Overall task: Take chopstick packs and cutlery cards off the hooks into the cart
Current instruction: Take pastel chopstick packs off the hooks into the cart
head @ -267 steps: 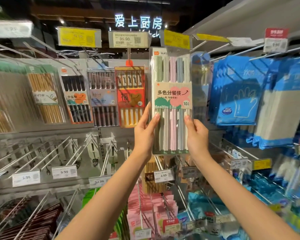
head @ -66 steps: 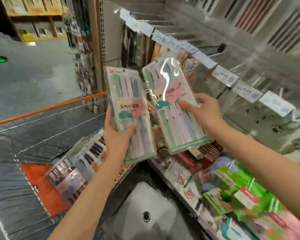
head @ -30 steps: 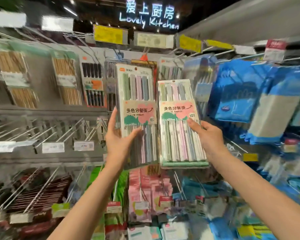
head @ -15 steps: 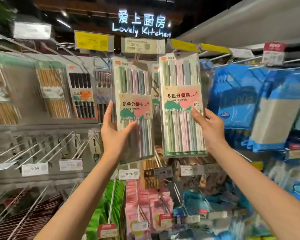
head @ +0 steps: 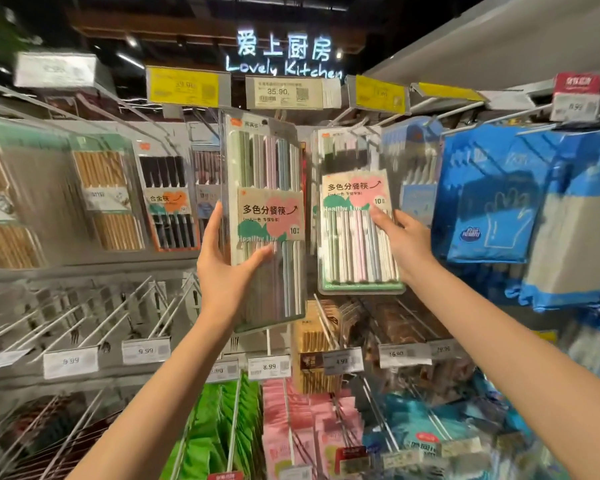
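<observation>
Both hands are raised in front of the hook display, each carrying one pack of multicolour chopsticks. The left hand (head: 227, 271) grips the left chopstick pack (head: 265, 216) along its left edge, thumb across the front below the label and fingers behind. The right hand (head: 404, 244) holds the right chopstick pack (head: 355, 216) by its right edge, fingers (head: 378, 216) pressed on the front near the label.

Change noted: half a second ago the right chopstick pack stood higher, its top near the yellow price tags (head: 378, 93); it now sits lower and reads blurred, which suggests motion. The left chopstick pack has shifted right and slightly up, its hang hole now close under the 35.90 price tag (head: 288, 93). About two seconds ago both packs were held over the cart, yet they were not released there; the view has since swung back to the shelf.

Judgement: neither pack is in the cart, which is out of view. Whether either pack is threaded on a hook cannot be told; the hook tips behind them are hidden. The packs being back at the display points either to re-hanging or to collecting more stock. Further chopstick packs remain hanging at left, including a dark alloy set (head: 168, 202). The step counts as incomplete.
</observation>
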A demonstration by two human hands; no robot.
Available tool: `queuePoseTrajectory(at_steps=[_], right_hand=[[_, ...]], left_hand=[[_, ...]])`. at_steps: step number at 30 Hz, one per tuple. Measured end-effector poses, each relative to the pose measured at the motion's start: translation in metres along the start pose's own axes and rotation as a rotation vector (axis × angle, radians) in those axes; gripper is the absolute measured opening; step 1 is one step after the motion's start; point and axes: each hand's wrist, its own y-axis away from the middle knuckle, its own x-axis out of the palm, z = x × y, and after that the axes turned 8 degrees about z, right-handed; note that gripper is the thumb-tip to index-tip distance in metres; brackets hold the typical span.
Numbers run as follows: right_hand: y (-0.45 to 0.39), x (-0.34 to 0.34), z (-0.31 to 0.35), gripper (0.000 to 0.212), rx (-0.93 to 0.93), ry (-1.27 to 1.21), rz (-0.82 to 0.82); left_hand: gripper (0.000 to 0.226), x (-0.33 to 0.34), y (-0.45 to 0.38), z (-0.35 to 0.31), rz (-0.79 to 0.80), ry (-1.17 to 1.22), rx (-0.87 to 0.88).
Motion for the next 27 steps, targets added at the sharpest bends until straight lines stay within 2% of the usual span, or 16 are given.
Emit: queuePoseTrajectory(at_steps=[2, 6, 9, 14, 16, 17, 19, 21, 23, 24, 25, 27], right_hand=[[-0.009, 0.008, 0.006, 0.084, 0.025, 0.042, -0.006], [-0.024, 0.017, -0.001, 0.074, 0.071, 0.141, -0.022], [-0.025, 0.018, -0.015, 0.075, 0.185, 0.212, 0.002], [-0.020, 0.019, -0.036, 0.064, 0.374, 0.578, 0.007], [-0.014, 0.025, -0.036, 0.058, 0.323, 0.665, -0.031], [-0.008, 0.028, -0.033, 0.054, 0.259, 0.620, -0.002], [0.006, 0.039, -0.029, 0.054, 0.191, 0.343, 0.185], [0.022, 0.050, -0.030, 0.074, 0.206, 0.110, 0.325], [0.033, 0.053, -0.037, 0.106, 0.176, 0.000, 0.253], [0.037, 0.051, -0.040, 0.108, 0.133, -0.025, 0.180], [0.040, 0.047, -0.041, 0.097, 0.072, -0.042, 0.112], [0.043, 0.035, -0.042, 0.054, -0.001, -0.057, 0.022]], left_hand=[[0.093, -0.001, -0.003, 0.000, -0.013, -0.013, 0.002], [0.092, -0.001, -0.005, 0.002, -0.016, -0.040, 0.019], [0.092, -0.001, -0.002, 0.005, 0.006, -0.029, -0.001], [0.094, 0.001, 0.006, 0.008, 0.066, -0.044, 0.007], [0.093, 0.007, 0.007, 0.009, 0.080, -0.035, -0.009], [0.091, 0.011, 0.008, 0.007, 0.090, -0.034, -0.010], [0.090, 0.023, 0.011, 0.005, 0.109, -0.024, -0.019], [0.090, 0.037, 0.015, 0.004, 0.123, 0.027, -0.024], [0.091, 0.050, 0.022, 0.007, 0.146, 0.040, -0.019], [0.093, 0.054, 0.026, 0.011, 0.169, 0.039, -0.026], [0.094, 0.058, 0.029, 0.012, 0.198, 0.045, -0.044], [0.094, 0.064, 0.032, 0.015, 0.269, 0.045, -0.074]])
